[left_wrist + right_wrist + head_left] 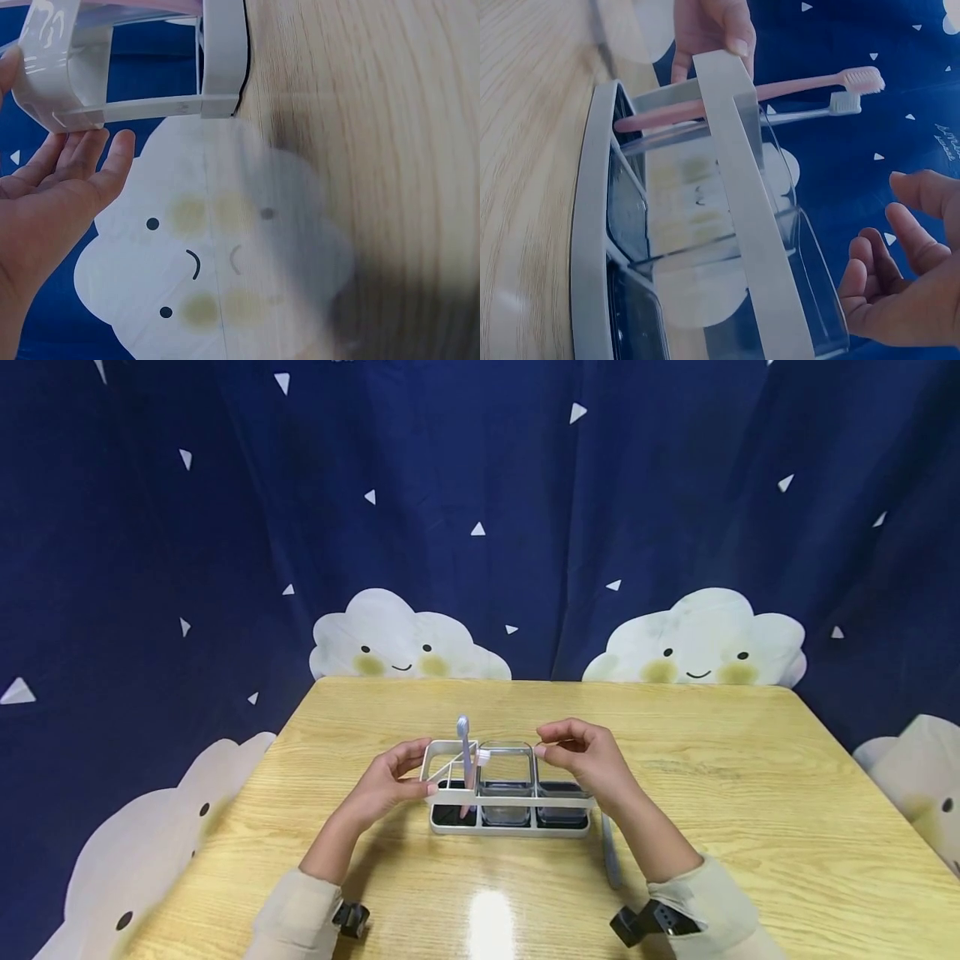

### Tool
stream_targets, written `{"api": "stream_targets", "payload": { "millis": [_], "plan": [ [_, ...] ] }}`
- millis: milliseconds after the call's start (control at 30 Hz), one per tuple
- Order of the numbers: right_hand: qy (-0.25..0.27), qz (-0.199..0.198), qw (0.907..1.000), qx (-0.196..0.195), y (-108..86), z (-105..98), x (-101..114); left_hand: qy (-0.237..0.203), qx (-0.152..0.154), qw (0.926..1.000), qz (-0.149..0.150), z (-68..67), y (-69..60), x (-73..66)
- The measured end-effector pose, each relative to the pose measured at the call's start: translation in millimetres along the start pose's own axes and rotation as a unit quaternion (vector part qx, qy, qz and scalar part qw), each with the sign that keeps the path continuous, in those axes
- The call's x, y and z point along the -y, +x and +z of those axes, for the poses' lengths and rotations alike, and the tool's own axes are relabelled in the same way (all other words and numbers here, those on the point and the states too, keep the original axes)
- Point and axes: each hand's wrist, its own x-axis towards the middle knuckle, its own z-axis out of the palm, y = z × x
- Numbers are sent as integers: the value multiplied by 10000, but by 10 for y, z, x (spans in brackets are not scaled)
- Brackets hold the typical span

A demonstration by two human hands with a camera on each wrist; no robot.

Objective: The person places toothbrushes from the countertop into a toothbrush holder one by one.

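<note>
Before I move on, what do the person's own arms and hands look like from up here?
The left hand and right hand are bare, with no gloves to be seen. The left sleeve and right sleeve are pale cream. A small black device shows at each cuff, left and right.

White rack (744, 187), clear cups (819, 296), two toothbrushes (802, 86), left hand (716, 26) holding rack, right hand (904, 281) nearby
</note>
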Motion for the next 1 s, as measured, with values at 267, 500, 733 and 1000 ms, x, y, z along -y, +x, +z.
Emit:
{"api": "stream_targets", "payload": {
  "millis": [267,500,733,1000],
  "plan": [
    [-125,7,9998,-162,-52,-125,-14,55,-7,10000,-26,-7,-8,-7],
    [-338,85,9991,-223,-100,-265,-42,127,-4,9999,-20,-14,5,0],
    [-489,81,9985,-249,-147,-428,-116,142,-57,9999,-54,-9,5,-9],
    [-609,171,9974,-354,-218,-566,-220,92,-49,9999,-91,-11,-2,-11]
  ]
}}
